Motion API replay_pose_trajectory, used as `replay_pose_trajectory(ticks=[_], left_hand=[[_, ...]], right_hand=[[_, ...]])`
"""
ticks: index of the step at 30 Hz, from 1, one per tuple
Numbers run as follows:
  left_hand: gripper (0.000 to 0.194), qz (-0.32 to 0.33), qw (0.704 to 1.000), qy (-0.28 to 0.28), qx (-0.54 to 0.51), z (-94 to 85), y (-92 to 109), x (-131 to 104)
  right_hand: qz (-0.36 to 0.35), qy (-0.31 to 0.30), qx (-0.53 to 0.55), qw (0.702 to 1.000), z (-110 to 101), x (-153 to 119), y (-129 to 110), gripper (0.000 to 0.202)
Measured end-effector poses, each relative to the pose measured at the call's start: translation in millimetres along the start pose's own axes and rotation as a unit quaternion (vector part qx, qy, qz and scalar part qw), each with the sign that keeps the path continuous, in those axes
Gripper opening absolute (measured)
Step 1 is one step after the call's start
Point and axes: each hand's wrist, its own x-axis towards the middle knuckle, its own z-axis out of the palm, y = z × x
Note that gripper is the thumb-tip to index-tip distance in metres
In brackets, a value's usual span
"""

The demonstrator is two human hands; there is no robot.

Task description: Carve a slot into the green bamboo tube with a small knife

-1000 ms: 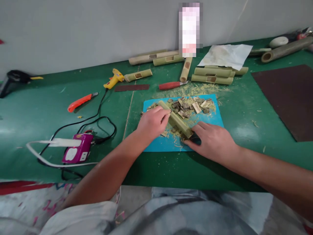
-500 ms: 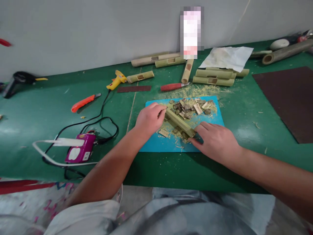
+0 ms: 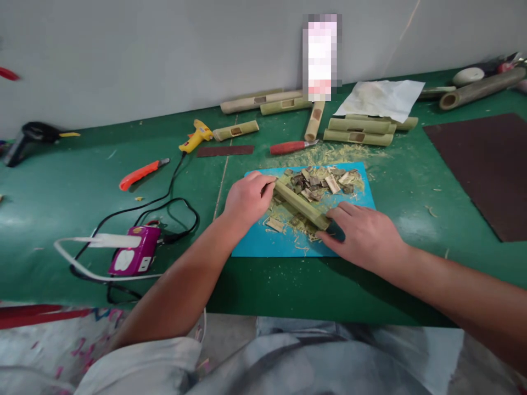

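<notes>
A green bamboo tube slants between my hands over a blue mat. My left hand is closed on its far left end, and my right hand grips its near right end between thumb and fingers. Beneath and behind the tube lie dark and pale bamboo chips with fine shavings. One pale chip rests apart, left of the tube. Just beyond the mat is a red-handled carving knife. The tube's underside is hidden from me.
Notched bamboo tubes lie along the back, some under white paper. To the left are a yellow glue gun, an orange utility knife and a purple power adapter with trailing cords. A dark brown sheet lies right.
The tube's left end has shifted slightly left with my left hand. My right hand keeps nearly the same place and grip. The view has tilted a little.
</notes>
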Motion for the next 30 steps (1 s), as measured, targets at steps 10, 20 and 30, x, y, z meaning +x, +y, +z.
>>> replay_pose_trajectory(ticks=[10, 20, 30], left_hand=[[0.019, -0.012, 1.000, -0.011, -0.002, 1.2, -4, 0], [0.025, 0.093, 0.990, -0.080, -0.071, 7.4, 36, -15], [0.027, 0.095, 0.989, -0.091, -0.074, 7.5, 35, -17]], right_hand=[[0.005, -0.027, 0.014, 1.000, -1, 1, 0, 0.028], [0.012, -0.045, 0.005, 0.999, -4, 2, -4, 0.028], [0.002, -0.034, 0.008, 0.999, -2, 1, -3, 0.027]])
